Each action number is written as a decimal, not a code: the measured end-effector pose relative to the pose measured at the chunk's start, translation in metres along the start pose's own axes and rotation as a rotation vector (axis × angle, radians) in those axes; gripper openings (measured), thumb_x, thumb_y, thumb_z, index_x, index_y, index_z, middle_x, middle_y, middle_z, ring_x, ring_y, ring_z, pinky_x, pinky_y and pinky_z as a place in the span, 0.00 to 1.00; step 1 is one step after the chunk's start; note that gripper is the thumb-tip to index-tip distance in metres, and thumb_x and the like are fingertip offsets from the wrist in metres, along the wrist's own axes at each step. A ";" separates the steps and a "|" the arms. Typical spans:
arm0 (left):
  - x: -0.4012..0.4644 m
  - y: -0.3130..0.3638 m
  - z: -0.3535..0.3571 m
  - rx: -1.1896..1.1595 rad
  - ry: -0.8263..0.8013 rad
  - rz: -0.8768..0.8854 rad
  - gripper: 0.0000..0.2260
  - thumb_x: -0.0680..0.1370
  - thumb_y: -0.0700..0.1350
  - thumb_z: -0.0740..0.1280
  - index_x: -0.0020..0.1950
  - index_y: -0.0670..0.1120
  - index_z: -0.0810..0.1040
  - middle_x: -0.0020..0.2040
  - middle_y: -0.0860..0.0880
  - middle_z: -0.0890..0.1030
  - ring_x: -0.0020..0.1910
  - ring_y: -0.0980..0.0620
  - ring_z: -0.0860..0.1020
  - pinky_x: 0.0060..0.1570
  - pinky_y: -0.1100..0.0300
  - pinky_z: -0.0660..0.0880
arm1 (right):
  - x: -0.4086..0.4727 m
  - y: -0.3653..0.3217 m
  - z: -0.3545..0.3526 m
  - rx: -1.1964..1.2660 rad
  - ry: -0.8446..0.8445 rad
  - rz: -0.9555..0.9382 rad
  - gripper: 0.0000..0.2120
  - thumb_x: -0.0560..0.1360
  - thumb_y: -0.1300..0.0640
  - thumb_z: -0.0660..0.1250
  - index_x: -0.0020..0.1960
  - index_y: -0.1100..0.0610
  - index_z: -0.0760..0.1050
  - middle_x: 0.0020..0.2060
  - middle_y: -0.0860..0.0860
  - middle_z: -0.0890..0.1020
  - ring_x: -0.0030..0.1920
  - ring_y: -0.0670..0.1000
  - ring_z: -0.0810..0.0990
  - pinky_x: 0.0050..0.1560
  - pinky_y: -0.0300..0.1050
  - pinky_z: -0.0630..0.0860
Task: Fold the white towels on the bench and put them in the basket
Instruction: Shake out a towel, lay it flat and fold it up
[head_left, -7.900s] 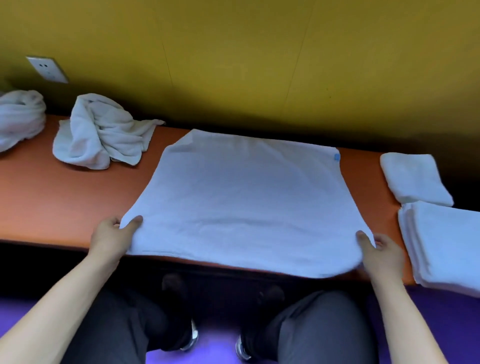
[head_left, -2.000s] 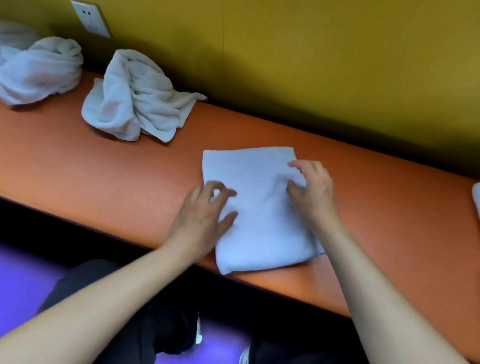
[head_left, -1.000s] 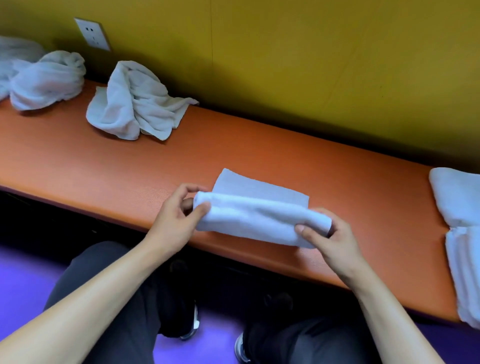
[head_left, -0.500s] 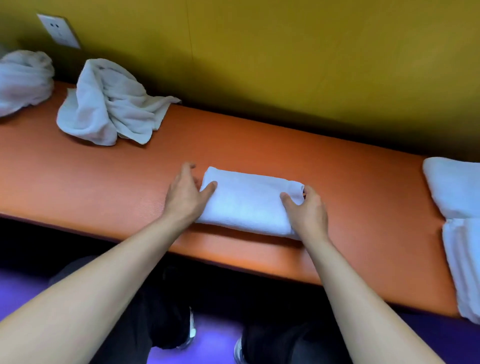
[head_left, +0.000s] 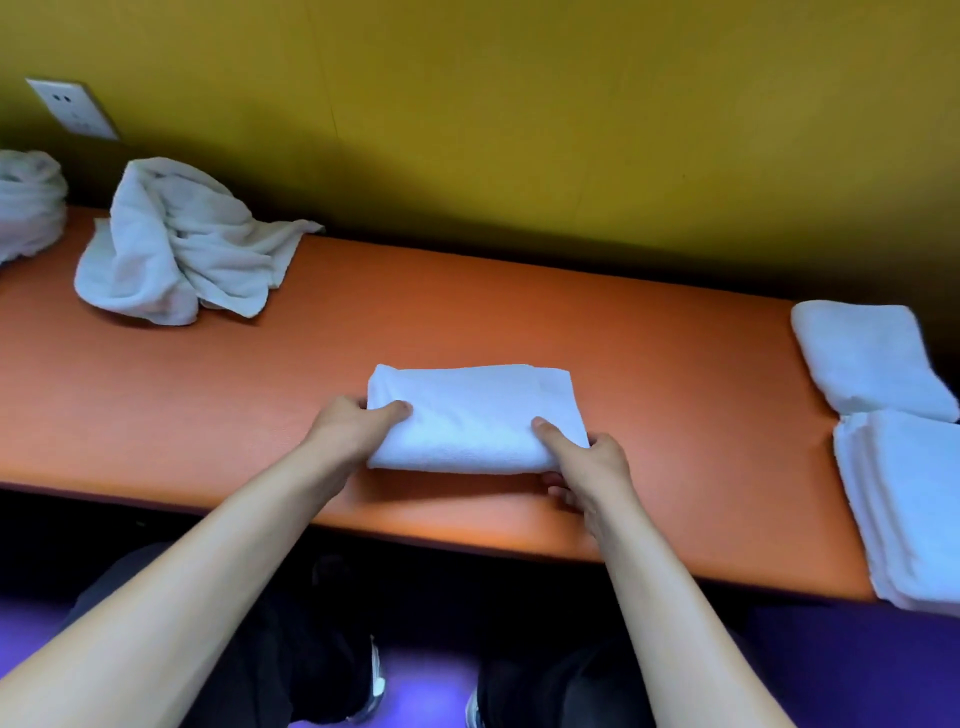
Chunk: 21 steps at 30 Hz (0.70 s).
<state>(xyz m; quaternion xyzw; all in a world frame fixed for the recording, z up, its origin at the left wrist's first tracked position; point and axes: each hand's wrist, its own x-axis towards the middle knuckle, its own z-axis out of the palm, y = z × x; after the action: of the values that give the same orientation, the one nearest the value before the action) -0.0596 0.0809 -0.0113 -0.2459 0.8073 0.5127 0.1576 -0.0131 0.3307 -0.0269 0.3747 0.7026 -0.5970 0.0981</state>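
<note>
Head view: cut off at left edge, one crumpled towel (head_left: 28, 202); cut off at right, folded stack (head_left: 906, 506) (layers uncountable). Fully seen: one loose towel (head_left: 176, 244), one folded piece (head_left: 867, 358). Mid-bench (head_left: 519, 312), folded towel (head_left: 475, 418), long axis left-right, gripped by left hand (head_left: 353, 426) and right hand (head_left: 592, 467).

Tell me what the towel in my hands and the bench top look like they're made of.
Folded towel: likely cotton terry, given its fuzzy matte nap and soft rounded folds. Bench: smooth orange top with a faint grain, perhaps vinyl or laminate; cannot tell which.
</note>
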 end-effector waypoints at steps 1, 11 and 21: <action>-0.003 0.002 0.003 -0.038 -0.007 -0.018 0.18 0.76 0.49 0.73 0.61 0.41 0.79 0.52 0.46 0.83 0.45 0.48 0.80 0.41 0.57 0.74 | -0.001 -0.001 -0.001 0.057 -0.042 0.020 0.20 0.70 0.45 0.78 0.53 0.56 0.77 0.44 0.53 0.85 0.39 0.53 0.84 0.42 0.50 0.83; -0.027 0.036 0.073 -0.183 -0.078 0.136 0.21 0.76 0.43 0.73 0.67 0.47 0.72 0.57 0.46 0.82 0.51 0.47 0.83 0.43 0.56 0.77 | 0.023 -0.012 -0.076 0.135 0.067 -0.225 0.09 0.71 0.55 0.76 0.49 0.53 0.81 0.44 0.46 0.87 0.47 0.51 0.86 0.52 0.53 0.82; -0.051 0.132 0.203 -0.239 -0.321 0.343 0.19 0.76 0.38 0.68 0.65 0.49 0.72 0.48 0.55 0.84 0.39 0.59 0.84 0.32 0.63 0.76 | 0.082 -0.063 -0.228 0.039 0.333 -0.357 0.23 0.65 0.45 0.76 0.55 0.56 0.79 0.51 0.50 0.85 0.53 0.54 0.84 0.56 0.54 0.81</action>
<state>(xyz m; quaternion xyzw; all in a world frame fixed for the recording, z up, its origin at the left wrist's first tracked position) -0.0904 0.3236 0.0275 -0.0378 0.7356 0.6561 0.1643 -0.0405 0.5723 0.0349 0.3398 0.7525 -0.5481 -0.1333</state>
